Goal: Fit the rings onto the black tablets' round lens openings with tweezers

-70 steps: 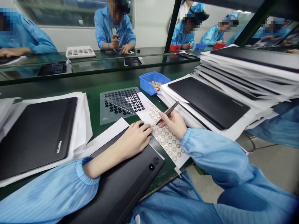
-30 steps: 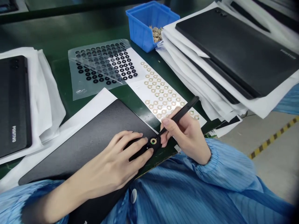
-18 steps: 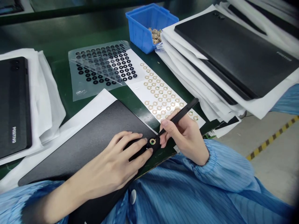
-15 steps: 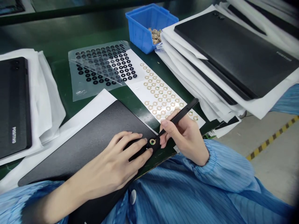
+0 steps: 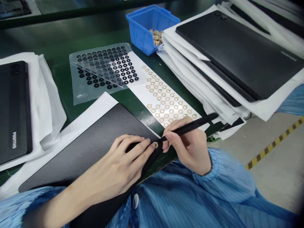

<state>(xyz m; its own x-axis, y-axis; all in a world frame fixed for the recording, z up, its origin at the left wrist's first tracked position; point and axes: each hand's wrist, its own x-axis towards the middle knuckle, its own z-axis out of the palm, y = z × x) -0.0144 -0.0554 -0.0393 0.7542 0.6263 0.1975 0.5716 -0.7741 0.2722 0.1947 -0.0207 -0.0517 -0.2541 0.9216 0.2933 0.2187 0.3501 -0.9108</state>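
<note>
A black tablet (image 5: 92, 136) lies slantwise on white wrapping. My left hand (image 5: 121, 161) rests across its right corner with fingers stretched out. The index fingertip touches a small gold ring sticker (image 5: 155, 145) at that corner, covering part of it. In my right hand (image 5: 188, 144) is a pair of slim black tweezers (image 5: 192, 124), held like a pen. Their tip is down beside the ring sticker; whether it grips the sticker's edge I cannot tell. Just beyond lies a white sheet (image 5: 142, 91) with rows of gold ring stickers.
Clear film (image 5: 77, 95) partly covers black rings at the back. A blue bin (image 5: 140, 34) holds small tan pieces. Wrapped tablets are stacked at right (image 5: 237, 53), and another tablet (image 5: 14, 110) lies at left. The green table edge (image 5: 163, 164) runs close to my body.
My left index finger has moved up onto the ring sticker, hiding part of it. The tweezers in my right hand have tipped lower, their rear end swinging right and down.
</note>
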